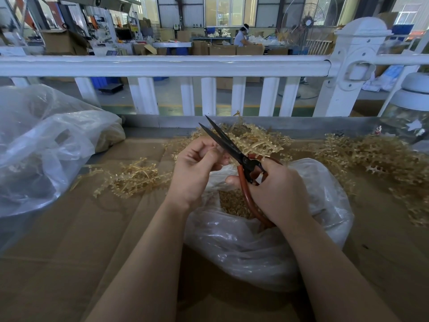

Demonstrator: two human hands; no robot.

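Nothing legible shows; the small green sign (176,26) far back is too blurred to read.

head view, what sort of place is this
Most likely a factory floor, at a hand-trimming bench: piles of tan plastic sprues lie on the cardboard-covered table, the right hand holds scissors, and cartons and another worker show beyond the white railing.

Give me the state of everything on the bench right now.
scissors: blades open
right hand: grips scissors handles
left hand: pinches small piece by the blades
front bag: mouth open, tan bits inside
left bag: crumpled, slumped
sprues: scattered loose
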